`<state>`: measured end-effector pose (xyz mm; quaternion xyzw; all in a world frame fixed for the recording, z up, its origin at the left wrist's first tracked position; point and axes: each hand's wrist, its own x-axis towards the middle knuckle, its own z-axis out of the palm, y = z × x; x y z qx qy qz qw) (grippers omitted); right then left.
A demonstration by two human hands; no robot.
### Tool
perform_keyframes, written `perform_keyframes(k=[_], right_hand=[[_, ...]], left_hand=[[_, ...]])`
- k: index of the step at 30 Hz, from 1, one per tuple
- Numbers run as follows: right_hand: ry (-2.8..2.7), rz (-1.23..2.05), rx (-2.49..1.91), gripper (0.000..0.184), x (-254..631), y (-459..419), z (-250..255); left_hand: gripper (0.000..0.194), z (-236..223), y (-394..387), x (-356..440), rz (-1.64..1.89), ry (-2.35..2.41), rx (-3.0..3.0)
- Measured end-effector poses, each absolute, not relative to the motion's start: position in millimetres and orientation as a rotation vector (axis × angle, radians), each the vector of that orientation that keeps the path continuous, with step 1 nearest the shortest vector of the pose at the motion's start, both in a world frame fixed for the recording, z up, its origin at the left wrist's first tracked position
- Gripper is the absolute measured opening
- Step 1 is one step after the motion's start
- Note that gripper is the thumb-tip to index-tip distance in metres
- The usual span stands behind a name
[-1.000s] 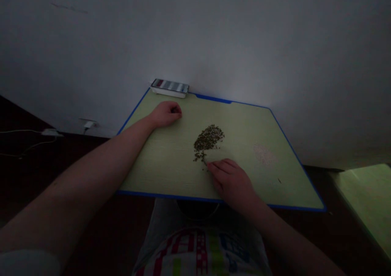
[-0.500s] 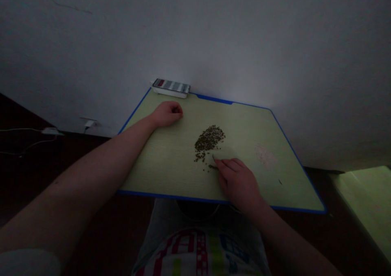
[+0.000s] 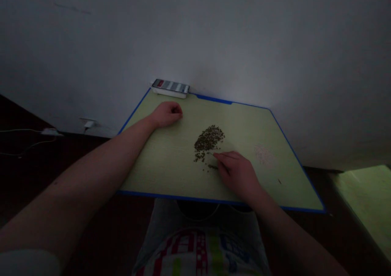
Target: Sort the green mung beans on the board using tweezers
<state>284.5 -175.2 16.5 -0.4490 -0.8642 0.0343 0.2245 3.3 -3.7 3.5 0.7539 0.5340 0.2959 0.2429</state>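
Observation:
A heap of small dark brown seed-like grains [image 3: 209,138] lies on a pale green tabletop [image 3: 171,166] with a blue edge; pale bits show among them. My right hand [image 3: 237,173] is closed in a pinch on a slender tool [image 3: 227,156], its tip at the near side of the heap. The dim light hides the tool's exact kind. A few stray grains [image 3: 213,167] lie beside my fingertips. To the left of the heap, my left hand [image 3: 168,113] rests on the tabletop with its fingers curled in a loose fist, and nothing shows in them.
A phone [image 3: 171,85] lies on a white box at the far left corner. Pale small grains [image 3: 264,155] are spread at the right. A thin dark sliver [image 3: 279,181] lies near the right edge. Behind the table stands a wall [image 3: 214,35], with a plug [image 3: 89,124] low on the left.
My right hand has shifted slightly up, and the tool has swung to lie flatter with its tip closer to the heap. My left hand stays put.

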Motion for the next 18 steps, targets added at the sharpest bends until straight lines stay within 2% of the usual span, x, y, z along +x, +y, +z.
perform_keyframes(k=[7, 18], right_hand=[[-2.401, 0.174, -1.177, 0.029, 284, -172, 20], [-2.38, 0.074, -1.179, 0.027, 293, -191, 18]], left_hand=[[0.019, 1, -2, 3, 0.808, 1.456, 2.075], [0.02, -1, 0, 2, 0.82, 1.456, 2.056]])
